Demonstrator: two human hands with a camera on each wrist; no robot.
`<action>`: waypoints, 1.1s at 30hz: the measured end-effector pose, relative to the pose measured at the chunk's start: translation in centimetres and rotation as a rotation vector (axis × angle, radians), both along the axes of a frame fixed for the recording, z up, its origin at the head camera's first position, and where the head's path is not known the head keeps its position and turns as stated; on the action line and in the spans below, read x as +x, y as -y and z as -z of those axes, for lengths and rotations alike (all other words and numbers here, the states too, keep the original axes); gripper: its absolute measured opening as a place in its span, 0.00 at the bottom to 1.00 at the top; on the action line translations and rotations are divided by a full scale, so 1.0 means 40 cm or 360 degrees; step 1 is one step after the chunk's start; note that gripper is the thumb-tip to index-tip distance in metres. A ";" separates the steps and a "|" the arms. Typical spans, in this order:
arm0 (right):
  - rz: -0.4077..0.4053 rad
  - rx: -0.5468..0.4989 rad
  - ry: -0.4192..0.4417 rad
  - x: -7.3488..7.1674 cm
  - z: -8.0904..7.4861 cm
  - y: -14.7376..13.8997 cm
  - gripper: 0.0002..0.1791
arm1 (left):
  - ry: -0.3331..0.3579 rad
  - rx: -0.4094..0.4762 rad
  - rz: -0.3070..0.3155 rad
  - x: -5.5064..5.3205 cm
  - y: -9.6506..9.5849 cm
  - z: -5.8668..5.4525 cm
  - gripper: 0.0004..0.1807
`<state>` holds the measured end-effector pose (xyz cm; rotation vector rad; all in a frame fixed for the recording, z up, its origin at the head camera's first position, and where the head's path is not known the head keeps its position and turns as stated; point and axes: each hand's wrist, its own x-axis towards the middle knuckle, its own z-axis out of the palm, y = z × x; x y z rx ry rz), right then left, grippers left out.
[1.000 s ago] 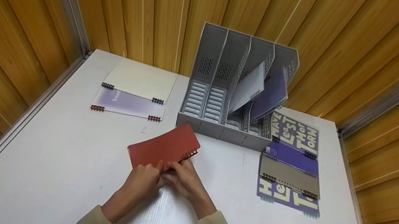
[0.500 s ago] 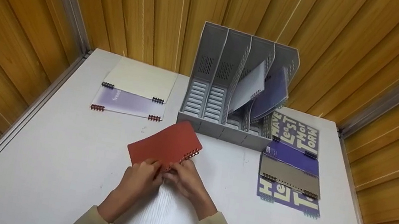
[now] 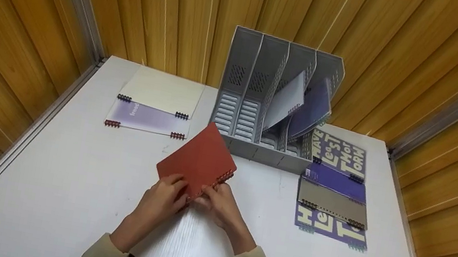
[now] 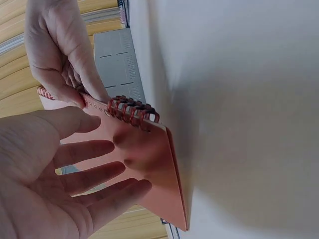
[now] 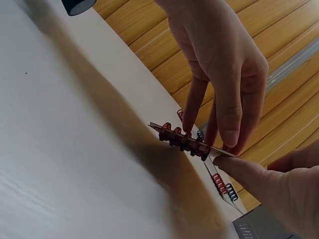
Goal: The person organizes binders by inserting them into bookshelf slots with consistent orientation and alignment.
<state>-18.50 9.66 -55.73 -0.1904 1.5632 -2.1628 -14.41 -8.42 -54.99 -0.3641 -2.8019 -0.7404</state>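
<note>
A red ring-bound notebook (image 3: 201,156) is held up tilted over the table, its bound edge facing the person. My right hand (image 3: 223,206) pinches that edge near its middle, thumb on top. My left hand (image 3: 159,198) lies against the cover with fingers extended. In the left wrist view, its fingers (image 4: 94,177) are spread and nearly straight along the cover, with the thumb close to the dark red rings (image 4: 132,110). In the right wrist view, the notebook shows almost edge-on between both hands, its rings (image 5: 184,142) towards the camera.
A grey file organiser (image 3: 266,155) stands behind the notebook, holding a white notebook (image 3: 285,103) and a purple one (image 3: 311,109) in its right-hand slots. Left lie a cream notebook (image 3: 163,89) and a lilac one (image 3: 153,120). Several notebooks (image 3: 334,197) overlap at the right.
The red notebook has tipped more upright, its far corner rising towards the organiser. My left fingers have shifted from its near edge further onto the cover; my right hand keeps its pinch.
</note>
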 end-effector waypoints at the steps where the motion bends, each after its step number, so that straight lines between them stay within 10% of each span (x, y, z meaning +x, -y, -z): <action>1: 0.0005 0.0013 -0.0015 0.000 -0.003 -0.003 0.23 | -0.0008 0.0004 0.0000 -0.002 0.001 0.001 0.16; 12: 0.0127 0.0138 -0.0077 0.002 -0.031 -0.067 0.21 | -0.0059 0.0161 -0.0017 -0.089 0.005 -0.012 0.17; 25: 0.0290 0.0339 -0.0119 -0.005 -0.070 -0.162 0.22 | 0.0086 0.0404 -0.0170 -0.319 -0.015 -0.034 0.21; 33: 0.0449 0.0416 -0.0092 -0.012 -0.105 -0.194 0.21 | 0.0424 0.0323 -0.0217 -0.453 -0.050 -0.070 0.20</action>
